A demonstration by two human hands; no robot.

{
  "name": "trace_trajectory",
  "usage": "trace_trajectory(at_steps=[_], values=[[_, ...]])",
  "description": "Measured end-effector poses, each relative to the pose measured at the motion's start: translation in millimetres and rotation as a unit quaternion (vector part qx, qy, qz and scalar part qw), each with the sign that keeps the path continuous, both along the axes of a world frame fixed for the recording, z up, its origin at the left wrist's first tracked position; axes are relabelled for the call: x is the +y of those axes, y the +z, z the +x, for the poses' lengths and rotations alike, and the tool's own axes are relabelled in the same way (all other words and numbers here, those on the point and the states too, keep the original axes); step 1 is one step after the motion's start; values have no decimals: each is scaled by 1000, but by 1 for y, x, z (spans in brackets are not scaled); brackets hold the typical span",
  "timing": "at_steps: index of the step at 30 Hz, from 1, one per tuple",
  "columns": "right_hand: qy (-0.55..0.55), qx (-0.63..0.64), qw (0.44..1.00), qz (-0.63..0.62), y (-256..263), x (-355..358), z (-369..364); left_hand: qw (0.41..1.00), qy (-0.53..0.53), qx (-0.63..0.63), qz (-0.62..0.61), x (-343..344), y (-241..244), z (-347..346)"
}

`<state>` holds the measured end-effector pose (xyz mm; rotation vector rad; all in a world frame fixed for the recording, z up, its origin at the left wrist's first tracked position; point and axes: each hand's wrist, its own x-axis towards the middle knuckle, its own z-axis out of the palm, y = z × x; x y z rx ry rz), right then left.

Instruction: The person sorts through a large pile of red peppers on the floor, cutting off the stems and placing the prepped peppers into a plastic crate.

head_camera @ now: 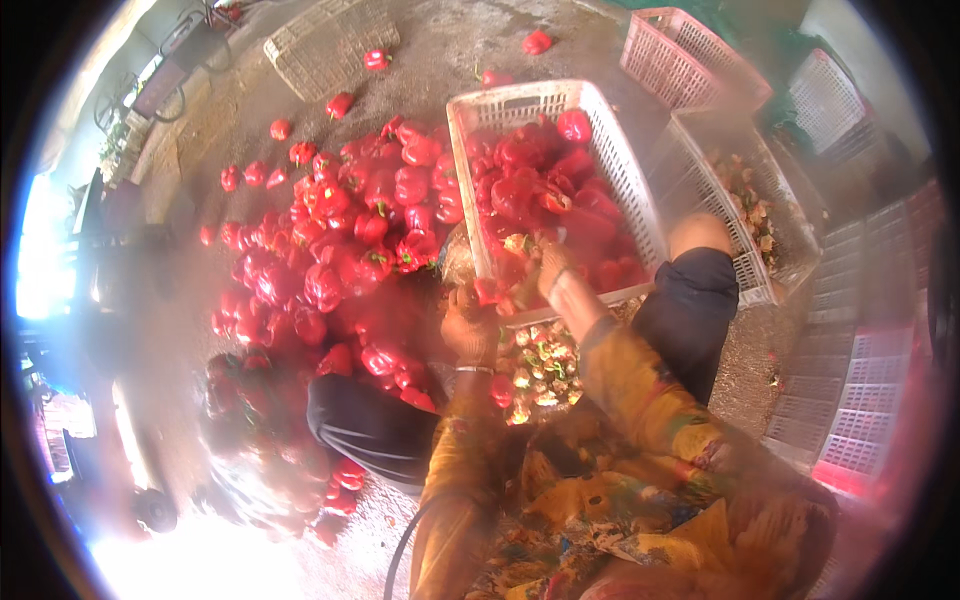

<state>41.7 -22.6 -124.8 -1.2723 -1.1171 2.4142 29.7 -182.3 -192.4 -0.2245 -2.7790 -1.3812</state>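
Observation:
My left hand (469,330) is at the near left corner of a white plastic crate (630,180), its fingers closed on a red bell pepper (487,291). Over the crate's near end, my right hand (553,264) has bent fingers with a pale pepper core (516,243) at their tips. Haze blurs the exact grip. Red bell peppers (525,187) fill much of the crate, some of them cut open. Below the crate, between my knees, lies a heap of cut-out cores and green stems (544,364).
A large pile of red peppers (322,285) spreads over the floor to the left. Beyond it stands a pale crate (334,45). At right are a crate with cores (750,210), a pink crate (675,60) and stacked crates (862,405). A blurred plastic sack (262,450) sits lower left.

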Motion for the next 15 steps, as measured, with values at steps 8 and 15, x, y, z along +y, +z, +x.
trace_trajectory(at_steps=[8,15], values=[[-17,69,971,229,105,92,39,999,15,-18,27,18,88,-29],[178,78,946,258,136,103,80,754,-233,-297,537,111,140,-135]])
